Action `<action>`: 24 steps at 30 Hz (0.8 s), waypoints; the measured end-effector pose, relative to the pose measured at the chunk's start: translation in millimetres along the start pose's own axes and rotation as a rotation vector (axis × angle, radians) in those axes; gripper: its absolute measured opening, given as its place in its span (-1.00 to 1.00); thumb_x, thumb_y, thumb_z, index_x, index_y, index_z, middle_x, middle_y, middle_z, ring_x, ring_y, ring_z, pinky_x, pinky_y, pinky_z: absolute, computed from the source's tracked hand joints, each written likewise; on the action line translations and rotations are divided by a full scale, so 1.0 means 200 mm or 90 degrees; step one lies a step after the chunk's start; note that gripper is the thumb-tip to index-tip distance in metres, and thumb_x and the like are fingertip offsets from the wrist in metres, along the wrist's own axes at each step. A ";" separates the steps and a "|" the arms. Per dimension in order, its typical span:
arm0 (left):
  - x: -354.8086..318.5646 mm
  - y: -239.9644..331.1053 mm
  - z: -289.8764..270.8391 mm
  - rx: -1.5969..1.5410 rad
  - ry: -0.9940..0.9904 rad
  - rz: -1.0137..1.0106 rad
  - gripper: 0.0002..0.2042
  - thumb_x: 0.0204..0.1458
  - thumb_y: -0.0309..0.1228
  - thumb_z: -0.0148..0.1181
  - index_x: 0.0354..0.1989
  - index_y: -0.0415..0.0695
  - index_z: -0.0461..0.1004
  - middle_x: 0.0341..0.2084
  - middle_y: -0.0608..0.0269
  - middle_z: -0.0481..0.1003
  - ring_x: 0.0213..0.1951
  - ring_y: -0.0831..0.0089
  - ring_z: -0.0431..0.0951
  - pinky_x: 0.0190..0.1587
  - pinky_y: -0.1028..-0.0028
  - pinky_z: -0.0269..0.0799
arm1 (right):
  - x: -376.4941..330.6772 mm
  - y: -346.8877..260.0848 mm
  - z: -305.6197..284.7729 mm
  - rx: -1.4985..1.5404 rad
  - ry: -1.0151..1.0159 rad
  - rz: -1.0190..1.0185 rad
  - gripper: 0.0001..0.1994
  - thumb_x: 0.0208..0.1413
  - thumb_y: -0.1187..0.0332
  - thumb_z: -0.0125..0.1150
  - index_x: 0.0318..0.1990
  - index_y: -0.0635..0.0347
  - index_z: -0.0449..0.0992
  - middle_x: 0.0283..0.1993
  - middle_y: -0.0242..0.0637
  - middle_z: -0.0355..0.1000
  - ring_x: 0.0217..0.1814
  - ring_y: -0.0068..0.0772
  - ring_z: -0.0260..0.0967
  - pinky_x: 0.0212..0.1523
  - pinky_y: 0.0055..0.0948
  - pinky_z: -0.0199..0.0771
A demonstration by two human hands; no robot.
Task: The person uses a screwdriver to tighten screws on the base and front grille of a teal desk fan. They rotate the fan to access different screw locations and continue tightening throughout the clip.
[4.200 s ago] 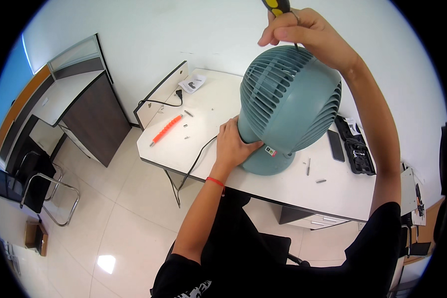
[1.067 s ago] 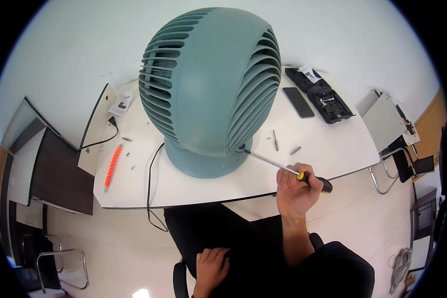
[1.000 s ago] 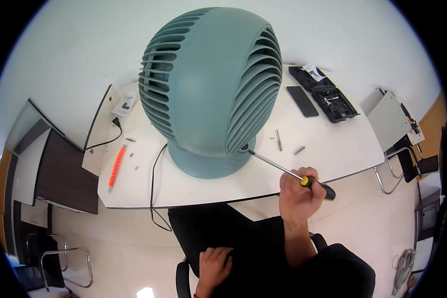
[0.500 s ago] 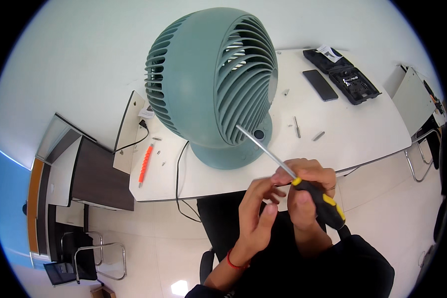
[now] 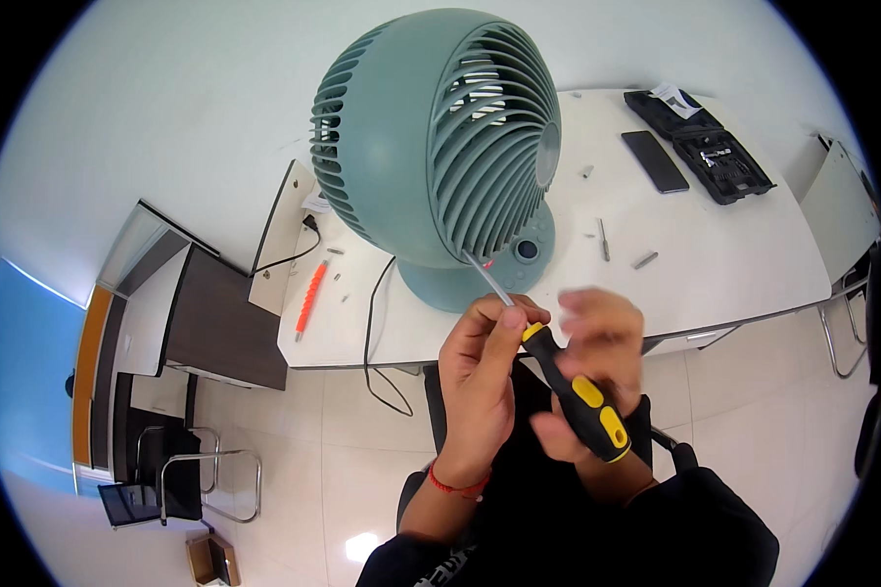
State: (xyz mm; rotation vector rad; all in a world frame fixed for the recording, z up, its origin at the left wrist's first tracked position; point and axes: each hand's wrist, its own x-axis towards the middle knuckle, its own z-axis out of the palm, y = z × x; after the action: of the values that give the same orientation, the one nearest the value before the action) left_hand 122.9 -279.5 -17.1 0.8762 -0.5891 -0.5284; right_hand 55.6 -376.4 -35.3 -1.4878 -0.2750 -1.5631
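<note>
Fan (image 5: 392, 147): green-grey and round-headed, upright on its base (image 5: 431, 287) on the white tabletop (image 5: 675, 293), near the front edge; the slatted grille (image 5: 494, 166) faces right, and a dark round dial (image 5: 527, 250) sits on the base below it.
Screwdriver (image 5: 573, 391): in front of the fan, tilted, its black-and-yellow handle toward the person and its shaft running up to the grille's lower rim; whether the tip touches cannot be told.
Left hand (image 5: 480, 382): in front of the fan, thumb and fingers pinched on the screwdriver where shaft meets handle; a red bracelet (image 5: 458, 486) circles the wrist.
Right hand (image 5: 605, 342): right of the left one, in front of the fan, blurred, fingers and thumb spread wide around the handle; contact cannot be told.
Left of the fan: an orange flexible rod (image 5: 311, 300), a black plug (image 5: 310, 223), and a black cord (image 5: 370, 313) dropping over the edge.
Right of the fan: a slim metal bit (image 5: 604, 241) and a shorter metal piece (image 5: 646, 260); farther back, a dark phone (image 5: 655, 161) beside an unfolded black tool case (image 5: 722, 166).
</note>
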 end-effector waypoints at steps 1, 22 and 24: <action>0.00 0.00 -0.01 0.012 -0.008 -0.002 -0.82 0.51 -0.40 0.12 -0.09 -0.27 0.55 -0.09 0.21 0.61 -0.02 0.50 0.54 0.16 0.47 0.42 | 0.00 0.03 0.04 0.148 0.036 -0.060 -0.73 0.05 0.32 0.55 -0.17 0.11 0.57 0.16 -0.06 0.50 0.21 0.02 0.53 0.21 0.04 0.55; 0.54 -0.33 -0.65 0.965 0.248 0.145 0.11 -0.25 -0.02 0.73 0.46 -0.26 0.22 0.32 -0.16 0.41 0.40 -0.24 0.29 0.42 -0.12 0.19 | 0.56 -0.03 -0.03 0.162 -0.216 0.066 -0.95 0.11 0.53 0.24 -0.39 0.28 0.53 -0.44 -0.18 0.53 -0.42 -0.34 0.51 -0.23 -0.40 0.57; 0.55 -0.35 -0.65 0.915 0.266 0.160 0.09 -0.26 -0.03 0.73 0.45 -0.26 0.26 0.34 -0.17 0.40 0.42 -0.25 0.29 0.44 -0.10 0.20 | 0.61 -0.03 0.00 0.175 -0.212 0.096 -0.90 0.19 0.50 0.23 -0.38 0.28 0.53 -0.46 -0.21 0.53 -0.44 -0.42 0.51 -0.27 -0.45 0.56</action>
State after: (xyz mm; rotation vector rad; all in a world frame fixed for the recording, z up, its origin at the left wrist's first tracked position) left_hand 276.0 -315.2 -112.4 2.1523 -0.6370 0.4345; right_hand 71.4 -429.7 73.2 -1.5058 -0.5349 -1.1043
